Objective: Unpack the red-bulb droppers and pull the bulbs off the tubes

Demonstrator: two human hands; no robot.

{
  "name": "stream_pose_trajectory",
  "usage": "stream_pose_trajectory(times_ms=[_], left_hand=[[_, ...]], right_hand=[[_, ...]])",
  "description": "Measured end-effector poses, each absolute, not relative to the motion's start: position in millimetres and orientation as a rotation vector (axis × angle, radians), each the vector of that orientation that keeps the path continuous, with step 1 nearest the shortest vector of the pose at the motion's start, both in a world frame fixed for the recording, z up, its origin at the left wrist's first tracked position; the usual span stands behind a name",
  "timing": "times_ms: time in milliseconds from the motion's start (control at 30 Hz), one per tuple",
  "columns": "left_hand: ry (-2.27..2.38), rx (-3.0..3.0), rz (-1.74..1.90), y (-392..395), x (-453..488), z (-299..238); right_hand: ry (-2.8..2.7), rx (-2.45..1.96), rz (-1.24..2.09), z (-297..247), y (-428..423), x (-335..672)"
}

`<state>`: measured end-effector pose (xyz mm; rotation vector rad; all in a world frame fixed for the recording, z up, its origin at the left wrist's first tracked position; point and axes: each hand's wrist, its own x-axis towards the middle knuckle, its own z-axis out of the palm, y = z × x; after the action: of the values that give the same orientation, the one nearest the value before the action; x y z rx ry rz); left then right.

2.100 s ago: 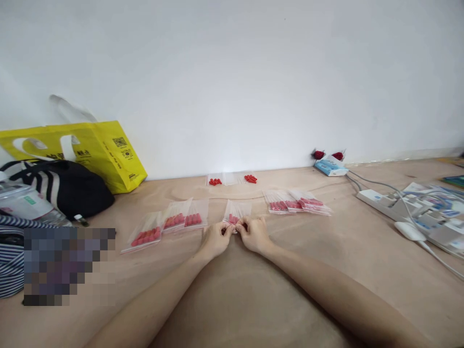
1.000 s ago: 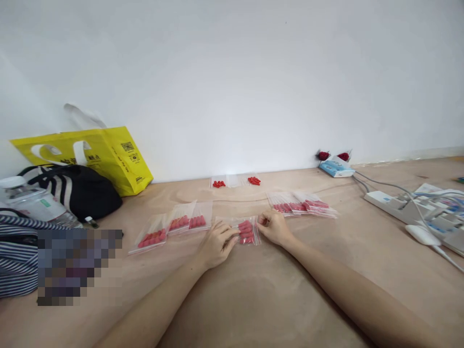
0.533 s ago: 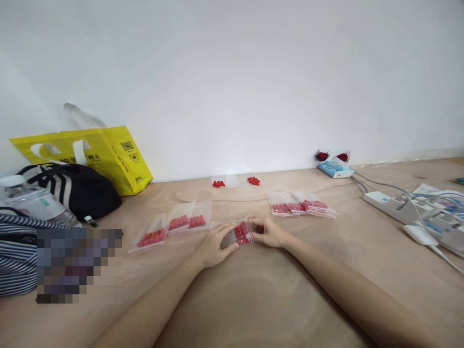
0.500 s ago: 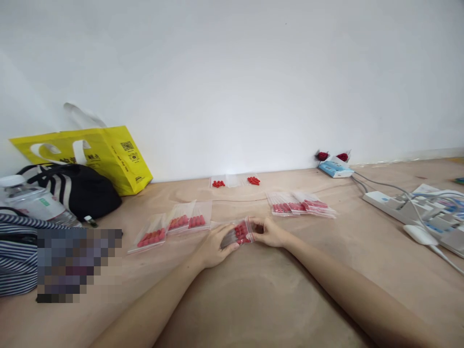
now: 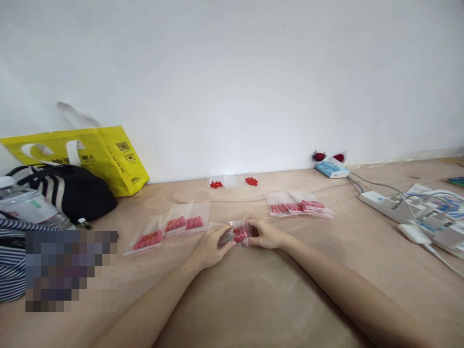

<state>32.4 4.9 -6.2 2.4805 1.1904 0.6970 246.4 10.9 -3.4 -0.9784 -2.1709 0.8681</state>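
Note:
Between my hands is a clear zip-lock bag with small red capsule-shaped pieces in it. My left hand grips the bag's left side, thumb toward me. At the right end, by the red zip strip, the fingers of my right hand pinch the bag. To the left lie more zip-lock bags of red pieces, two of them overlapping. A fanned stack of filled zip-lock bags rests beyond my right hand. Near the wall are two small groups of red pieces on or in clear bags.
A yellow tote bag, a black bag and a large plastic bottle stand at the left. On the right are a power strip with cables, a white adapter, a blue packet and red roses.
The bag between my hands looks more bunched, and its red pieces have shifted. Both hands keep their hold. The whole view has moved slightly.

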Motion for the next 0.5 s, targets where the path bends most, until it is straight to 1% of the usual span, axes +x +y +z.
stream_pose_trajectory(times_ms=[133,333,400,500], left_hand=[[1.207,2.496,0.691,4.5,32.2,-6.3],[1.168,2.506,0.711,5.1,31.7,-5.2],[1.168,2.509,0.711,5.1,32.2,-4.8],[1.172,2.514,0.704,4.9,32.8,-4.6]], right_hand=[[-2.278,-1.049,0.725,0.6,8.9,243.6],[-2.321,-1.132,0.619,4.8,6.6,237.5],[-2.310,-1.190,0.634,5.1,6.6,237.3],[-2.254,-1.192,0.746,3.6,7.4,238.9]])
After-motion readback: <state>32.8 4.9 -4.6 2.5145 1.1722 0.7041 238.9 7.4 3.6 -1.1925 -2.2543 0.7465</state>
